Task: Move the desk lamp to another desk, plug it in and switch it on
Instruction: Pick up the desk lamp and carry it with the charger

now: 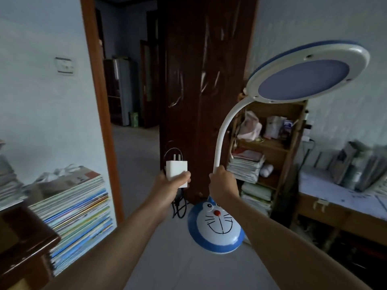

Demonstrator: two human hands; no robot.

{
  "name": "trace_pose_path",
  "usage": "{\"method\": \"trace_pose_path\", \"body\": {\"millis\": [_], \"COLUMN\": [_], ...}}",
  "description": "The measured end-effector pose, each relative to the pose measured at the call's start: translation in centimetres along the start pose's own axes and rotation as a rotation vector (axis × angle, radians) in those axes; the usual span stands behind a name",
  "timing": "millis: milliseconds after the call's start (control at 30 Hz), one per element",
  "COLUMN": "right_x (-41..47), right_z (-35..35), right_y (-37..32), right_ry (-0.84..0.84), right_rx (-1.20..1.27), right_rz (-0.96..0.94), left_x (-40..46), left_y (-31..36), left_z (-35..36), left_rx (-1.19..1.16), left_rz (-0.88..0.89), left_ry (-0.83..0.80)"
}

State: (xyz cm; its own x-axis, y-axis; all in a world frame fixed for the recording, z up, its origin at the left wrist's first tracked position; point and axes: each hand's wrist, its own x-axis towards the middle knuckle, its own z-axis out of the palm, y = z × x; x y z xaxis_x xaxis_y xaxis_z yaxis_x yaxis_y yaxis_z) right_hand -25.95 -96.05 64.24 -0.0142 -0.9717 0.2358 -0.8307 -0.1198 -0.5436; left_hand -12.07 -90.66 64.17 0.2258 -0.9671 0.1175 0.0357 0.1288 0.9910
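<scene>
The desk lamp (217,229) hangs in the air in front of me, above the floor. It has a blue and white cartoon-cat base, a curved white neck and a round head (305,74) at the upper right, unlit. My right hand (223,183) grips the neck low down, just above the base. My left hand (173,183) holds the white plug adapter (177,170) with its two prongs pointing up. A black cable (180,208) loops down below that hand.
A stack of books (77,214) stands on a dark desk (23,243) at the left. An open doorway (129,91) and a dark wooden door (205,80) lie ahead. A wooden shelf (270,147) with papers is at the right, beside a desk (343,206) carrying papers.
</scene>
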Motion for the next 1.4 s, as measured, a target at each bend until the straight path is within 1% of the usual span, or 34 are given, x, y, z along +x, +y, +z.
{"method": "trace_pose_path", "body": {"millis": [133,367,433,533,667,767,867,1000,1167,1300,1400], "right_x": [2.6,8.2,9.7,12.8,16.4,18.7,20.6,24.1,30.1,35.1,38.5], "right_z": [-2.6,-6.7,-7.5,-9.3,-11.6,-13.0,-14.2,-16.4,-19.5,-21.4,-22.4], "right_y": [5.9,15.5,17.4,21.3,26.0,29.9,33.5,39.2,46.9,51.9,55.3], "right_ry": [0.052,0.173,0.179,0.201,0.292,0.321,0.303,0.38,0.353,0.317,0.344], "right_rx": [-0.028,-0.08,-0.105,-0.145,-0.094,-0.09,-0.143,-0.079,-0.119,-0.167,-0.116], "right_rz": [0.081,0.295,0.315,0.382,0.491,0.536,0.553,0.621,0.623,0.605,0.595], "left_x": [2.8,9.7,11.7,15.6,19.0,20.8,22.2,24.6,28.3,31.4,34.0], "left_y": [-1.5,-4.1,-4.6,-5.5,-6.0,-6.8,-7.5,-9.1,-10.5,-10.9,-11.9], "left_z": [6.5,18.5,21.1,26.6,33.1,38.0,42.4,49.7,58.9,64.6,68.2], "left_rx": [-0.012,-0.042,-0.06,-0.057,-0.063,-0.06,-0.05,-0.062,-0.08,-0.037,-0.014], "left_rz": [-0.026,-0.063,-0.063,-0.06,-0.064,-0.09,-0.111,-0.135,-0.141,-0.14,-0.144], "left_ry": [-0.105,-0.316,-0.344,-0.433,-0.555,-0.604,-0.639,-0.665,-0.605,-0.56,-0.553]}}
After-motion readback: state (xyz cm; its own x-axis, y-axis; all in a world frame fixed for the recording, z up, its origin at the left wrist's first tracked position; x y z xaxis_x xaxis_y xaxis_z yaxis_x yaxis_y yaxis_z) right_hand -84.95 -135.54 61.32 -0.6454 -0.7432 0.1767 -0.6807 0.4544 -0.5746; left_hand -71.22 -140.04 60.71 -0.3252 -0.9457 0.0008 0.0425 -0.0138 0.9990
